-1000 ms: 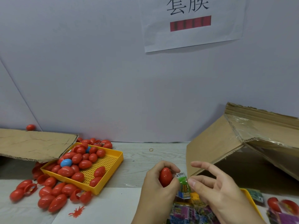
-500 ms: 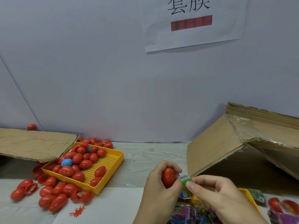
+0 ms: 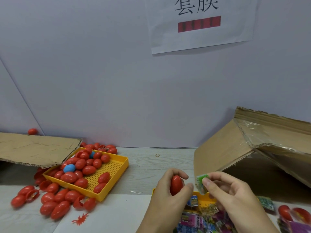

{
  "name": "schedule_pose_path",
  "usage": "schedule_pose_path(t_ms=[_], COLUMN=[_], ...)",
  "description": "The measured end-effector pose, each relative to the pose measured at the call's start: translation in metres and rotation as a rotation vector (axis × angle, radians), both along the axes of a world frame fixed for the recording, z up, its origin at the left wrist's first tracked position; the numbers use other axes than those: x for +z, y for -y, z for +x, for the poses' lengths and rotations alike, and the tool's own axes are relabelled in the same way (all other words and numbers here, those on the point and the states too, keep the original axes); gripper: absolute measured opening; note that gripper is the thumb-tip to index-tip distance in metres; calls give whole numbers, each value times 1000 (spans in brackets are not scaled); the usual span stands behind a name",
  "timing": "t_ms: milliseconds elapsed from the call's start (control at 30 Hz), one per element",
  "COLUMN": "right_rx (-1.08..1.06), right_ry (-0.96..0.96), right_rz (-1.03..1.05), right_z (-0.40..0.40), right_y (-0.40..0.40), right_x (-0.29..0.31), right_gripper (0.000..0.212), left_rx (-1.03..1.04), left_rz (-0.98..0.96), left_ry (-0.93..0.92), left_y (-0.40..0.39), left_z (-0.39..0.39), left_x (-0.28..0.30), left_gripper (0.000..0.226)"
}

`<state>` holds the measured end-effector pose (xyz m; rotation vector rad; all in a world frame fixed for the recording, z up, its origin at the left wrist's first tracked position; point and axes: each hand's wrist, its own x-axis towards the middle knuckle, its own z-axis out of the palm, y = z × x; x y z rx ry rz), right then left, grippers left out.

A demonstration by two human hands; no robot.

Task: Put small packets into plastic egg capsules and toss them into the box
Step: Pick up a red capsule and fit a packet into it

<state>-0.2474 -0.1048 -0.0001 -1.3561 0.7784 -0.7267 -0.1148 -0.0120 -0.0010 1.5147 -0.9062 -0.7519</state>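
Note:
My left hand (image 3: 166,197) grips a red egg capsule (image 3: 176,184) upright at the bottom centre. Just to its right, my right hand (image 3: 234,195) pinches a small green packet (image 3: 202,184) between thumb and forefinger; packet and capsule are close but apart. Under both hands lies a yellow tray (image 3: 204,200) heaped with several colourful packets (image 3: 195,219). A large cardboard box (image 3: 222,148) lies on its side at the right, its opening facing me.
A yellow perforated tray (image 3: 116,167) at the left holds several red capsules and a blue one (image 3: 69,168). More red capsules (image 3: 55,202) lie loose on the table before it. A cardboard flap (image 3: 33,148) overhangs at far left. Two red capsule pieces (image 3: 292,214) sit at bottom right.
My right hand lifted the green packet up off the pile and its fingers curled round it. The left hand with the red capsule rose slightly.

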Motion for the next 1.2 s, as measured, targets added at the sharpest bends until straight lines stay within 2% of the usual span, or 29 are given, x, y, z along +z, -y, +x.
schedule_pose_path(t_ms=[100,167,367,633,833,967,1200], right_rx=[-100,-126,-163,-144,-107,-75,-119], right_ry=[3,13,22,-22,1,4,-114], right_rz=[14,7,-5,-79,-101,-152,-243], right_z=[-1,0,1,1,-1,-1,1], right_y=[2,1,1,-1,-3,-4,-4], right_x=[-2,-1,-2,-2,0,0,-8], right_gripper=[4,5,5,6,6,20,25], left_rx=[3,31,81,84,17,29,23], left_rz=[49,80,21,-4,-13,-52,-67], left_ry=[-101,-72,72,84,-7,-65,-66], left_y=[3,3,4,5,5,4,5], left_z=[1,1,2,2,2,5,5], left_x=[-2,-4,-6,-6,-7,-7,-7], left_gripper=[19,28,33,21,23,25,18])
